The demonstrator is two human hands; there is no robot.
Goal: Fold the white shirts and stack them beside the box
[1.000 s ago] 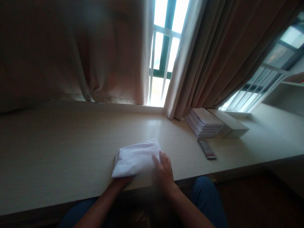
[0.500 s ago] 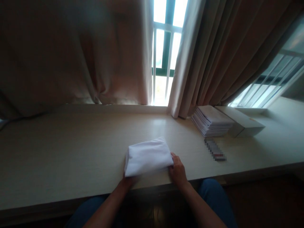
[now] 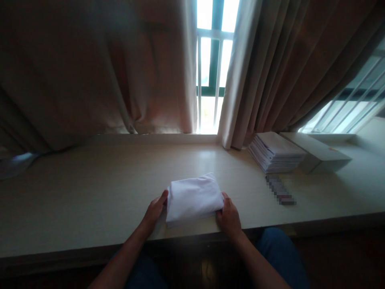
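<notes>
A folded white cloth (image 3: 194,200) lies at the front of the pale desk, its layers squared into a rough rectangle with a few creases on top. My left hand (image 3: 155,206) is at its left edge, thumb up against the side and the other fingers partly hidden. On the opposite side, my right hand (image 3: 230,214) grips the right edge near the front corner. The undersides of both hands' fingers are hard to see.
To the right, a stack of folded white cloths (image 3: 278,150) stands beside a white box (image 3: 319,154). A blurred-out flat object (image 3: 280,190) lies before the stack. Curtains (image 3: 162,80) hang along the desk's (image 3: 90,200) back edge. A pale item (image 3: 16,164) lies far left.
My left hand has moved from under the cloth's front left corner up to its left edge. My right hand keeps its place on the right edge. The view has shifted slightly left.
</notes>
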